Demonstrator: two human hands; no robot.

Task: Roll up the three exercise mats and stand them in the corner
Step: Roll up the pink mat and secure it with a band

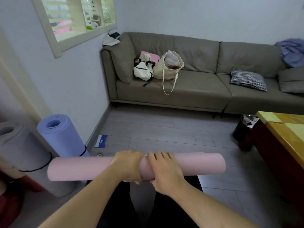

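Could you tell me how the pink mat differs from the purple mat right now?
The pink mat lies level, held in both hands, left hand and right hand side by side at its middle; the purple mat stands on end against the wall, leaning a little. The purple mat wears a black band near its base; none shows on the pink one. Both are rolled into tubes.

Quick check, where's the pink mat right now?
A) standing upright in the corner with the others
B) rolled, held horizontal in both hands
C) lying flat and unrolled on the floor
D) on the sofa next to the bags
B: the pink mat is a rolled tube lying crosswise, gripped at its middle by the left hand and right hand, while the purple mat and grey mat stand by the wall.
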